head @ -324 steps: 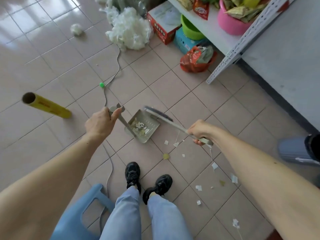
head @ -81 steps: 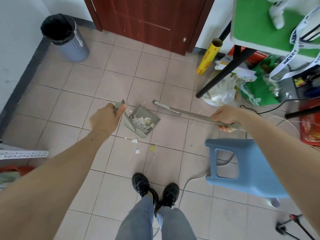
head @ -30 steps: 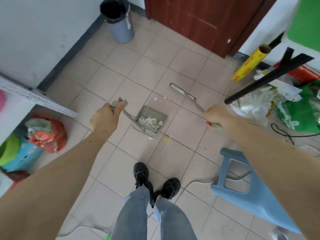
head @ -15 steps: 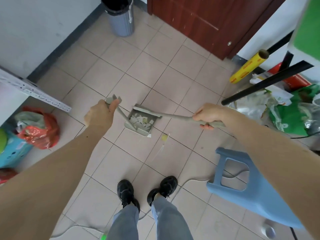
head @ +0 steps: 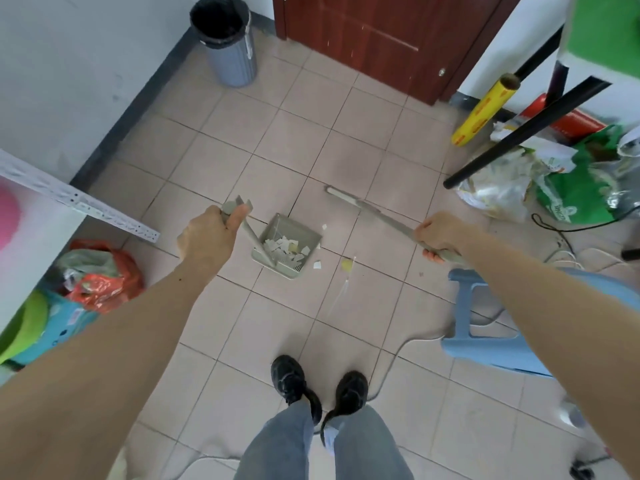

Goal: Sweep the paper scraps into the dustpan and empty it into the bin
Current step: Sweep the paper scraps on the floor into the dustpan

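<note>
A grey-green dustpan (head: pixel 277 233) rests on the tiled floor with several white paper scraps (head: pixel 282 247) in it. My left hand (head: pixel 207 233) grips the top of its long handle. My right hand (head: pixel 438 235) holds the broom handle; the broom head (head: pixel 349 200) is raised to the right of the pan, apart from it. A white scrap (head: pixel 317 265) and a yellowish scrap (head: pixel 347 264) lie just outside the pan's mouth, and another white scrap (head: pixel 324 227) lies by its right wall. The grey bin (head: pixel 228 39) with a black liner stands far left by the wall.
A blue plastic stool (head: pixel 491 327) stands at my right, with a white cable (head: pixel 408 344) on the floor beside it. A yellow roll (head: pixel 485 110), bags and a black table leg (head: pixel 519 133) crowd the far right. A white shelf rail (head: pixel 79 202) and an orange bag (head: pixel 104 278) are at left. A brown door (head: pixel 381 36) is ahead.
The broom head has swung away from the dustpan's mouth up to the right. The view has tipped so that the whole bin shows. The dustpan still holds the scraps.
</note>
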`<state>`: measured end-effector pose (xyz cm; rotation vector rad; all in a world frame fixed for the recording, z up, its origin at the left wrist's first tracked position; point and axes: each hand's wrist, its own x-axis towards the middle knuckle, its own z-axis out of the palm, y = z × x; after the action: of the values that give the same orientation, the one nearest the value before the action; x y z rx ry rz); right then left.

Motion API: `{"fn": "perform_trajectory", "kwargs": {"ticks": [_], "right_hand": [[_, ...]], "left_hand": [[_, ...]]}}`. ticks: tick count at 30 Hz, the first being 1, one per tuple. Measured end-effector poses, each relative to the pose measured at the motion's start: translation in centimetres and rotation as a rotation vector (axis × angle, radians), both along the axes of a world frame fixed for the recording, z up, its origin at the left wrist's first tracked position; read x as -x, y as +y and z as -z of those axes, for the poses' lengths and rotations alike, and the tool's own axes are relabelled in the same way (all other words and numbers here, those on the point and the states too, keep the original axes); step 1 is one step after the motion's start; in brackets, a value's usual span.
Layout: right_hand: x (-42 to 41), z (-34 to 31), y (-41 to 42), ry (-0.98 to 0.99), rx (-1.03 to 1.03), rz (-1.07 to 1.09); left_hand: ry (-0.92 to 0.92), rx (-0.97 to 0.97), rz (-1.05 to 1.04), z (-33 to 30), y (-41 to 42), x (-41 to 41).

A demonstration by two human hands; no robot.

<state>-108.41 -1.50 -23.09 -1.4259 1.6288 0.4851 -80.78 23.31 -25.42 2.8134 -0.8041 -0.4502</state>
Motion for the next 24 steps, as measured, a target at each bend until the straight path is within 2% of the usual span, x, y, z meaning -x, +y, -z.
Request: {"fn": "perform_trajectory", "kwargs": {"ticks": [8,15,24], "right_hand": [[2.7,4.0,5.9,0.067,0.024,-0.002],[4.7,6.2,11.7,-0.011,-0.004,0.012],[6.7,3.8,17.3,-0.081,-0.171,-0.297]], "left_hand": [[0.003,-0.026,-0.004,0.3,7.8,2.6],[-0.029,-0.087,-0.069,0.7,14.2,7.7],[-0.033,-0.079,-0.093,2.1,16.6,11.6]]}}
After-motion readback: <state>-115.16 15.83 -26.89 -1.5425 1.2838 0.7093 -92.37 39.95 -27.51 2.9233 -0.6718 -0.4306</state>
